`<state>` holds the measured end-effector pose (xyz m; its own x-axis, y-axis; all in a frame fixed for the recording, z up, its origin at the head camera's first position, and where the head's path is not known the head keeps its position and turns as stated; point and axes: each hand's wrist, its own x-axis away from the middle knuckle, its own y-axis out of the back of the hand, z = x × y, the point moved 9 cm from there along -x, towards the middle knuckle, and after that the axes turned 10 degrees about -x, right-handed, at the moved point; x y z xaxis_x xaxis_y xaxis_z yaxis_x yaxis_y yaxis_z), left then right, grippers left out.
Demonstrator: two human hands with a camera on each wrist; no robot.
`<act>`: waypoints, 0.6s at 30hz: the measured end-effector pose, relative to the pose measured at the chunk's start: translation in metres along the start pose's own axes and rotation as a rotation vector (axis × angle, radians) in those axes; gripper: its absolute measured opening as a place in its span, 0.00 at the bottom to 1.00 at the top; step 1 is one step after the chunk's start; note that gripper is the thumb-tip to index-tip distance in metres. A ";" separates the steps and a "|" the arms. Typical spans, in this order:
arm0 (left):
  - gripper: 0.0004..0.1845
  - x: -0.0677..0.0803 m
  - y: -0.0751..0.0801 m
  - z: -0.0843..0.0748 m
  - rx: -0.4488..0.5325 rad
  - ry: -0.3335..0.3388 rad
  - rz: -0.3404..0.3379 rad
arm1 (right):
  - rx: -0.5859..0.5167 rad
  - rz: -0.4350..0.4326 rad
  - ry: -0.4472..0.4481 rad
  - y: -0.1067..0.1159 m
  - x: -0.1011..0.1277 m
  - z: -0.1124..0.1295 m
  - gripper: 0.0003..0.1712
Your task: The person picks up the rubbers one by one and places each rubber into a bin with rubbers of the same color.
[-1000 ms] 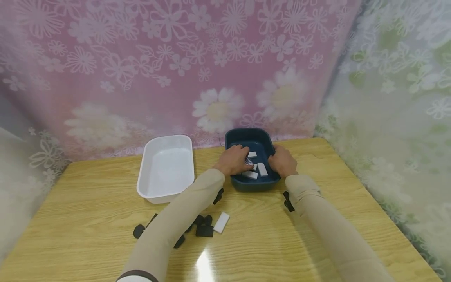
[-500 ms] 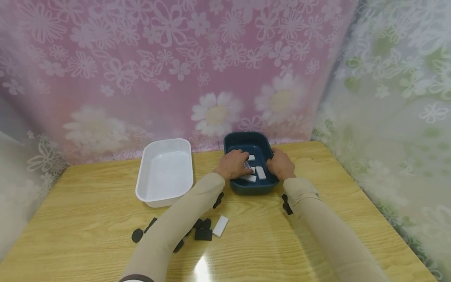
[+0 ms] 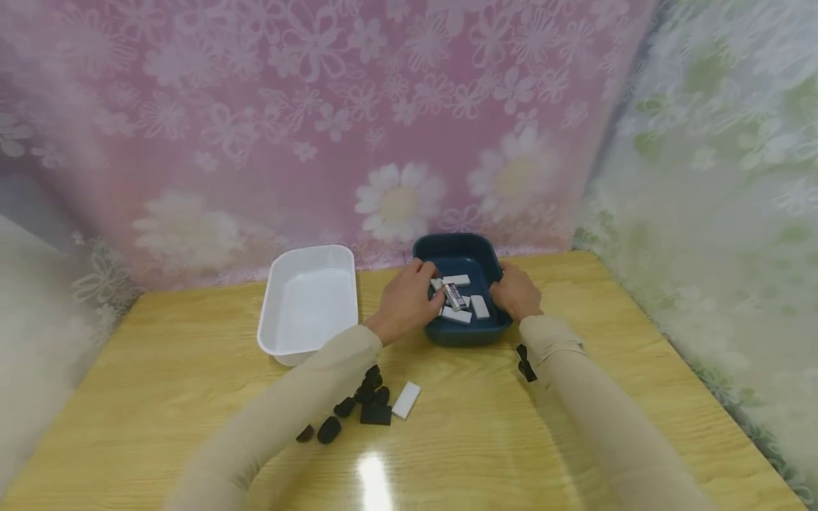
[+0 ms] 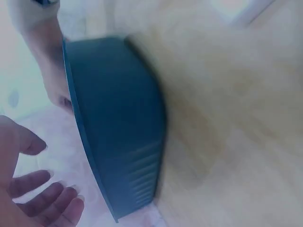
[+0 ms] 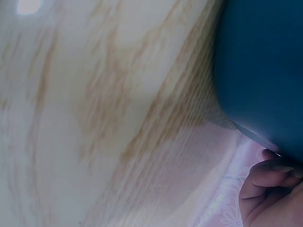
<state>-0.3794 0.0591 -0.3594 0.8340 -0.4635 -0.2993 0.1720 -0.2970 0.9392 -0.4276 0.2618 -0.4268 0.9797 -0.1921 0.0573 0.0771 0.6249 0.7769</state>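
A dark blue plastic bin (image 3: 469,341) stands at the back right of the table. White rectangular blocks (image 3: 480,306) lie inside it, among them a block with a dark printed band (image 3: 454,297). My left hand (image 3: 409,299) is over the bin's left rim, and in the left wrist view its fingers (image 4: 42,198) are spread and loosely bent with nothing between them. At the right rim, my right hand (image 3: 516,292) grips the bin; its fingers (image 5: 270,175) are curled at the wall in the right wrist view.
An empty white plastic bin (image 3: 309,298) stands left of the blue one. On the table in front lie several black pieces (image 3: 375,414) and a white block (image 3: 406,400), partly behind the left forearm. A flowered cloth (image 3: 399,128) hangs right behind the table's back edge.
My left hand has drawn back left from inside the blue bin, leaving the printed block and more white blocks in view. The left forearm has shifted, uncovering more black pieces. My right hand stays put.
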 end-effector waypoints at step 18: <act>0.17 0.115 -0.013 -0.018 -0.232 -0.159 0.285 | -0.001 0.030 0.012 -0.005 -0.003 0.002 0.34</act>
<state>-0.2767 0.0251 -0.4031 0.7769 -0.6291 -0.0264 0.0742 0.0498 0.9960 -0.4311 0.2577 -0.4290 0.9836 -0.1648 0.0730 0.0483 0.6311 0.7742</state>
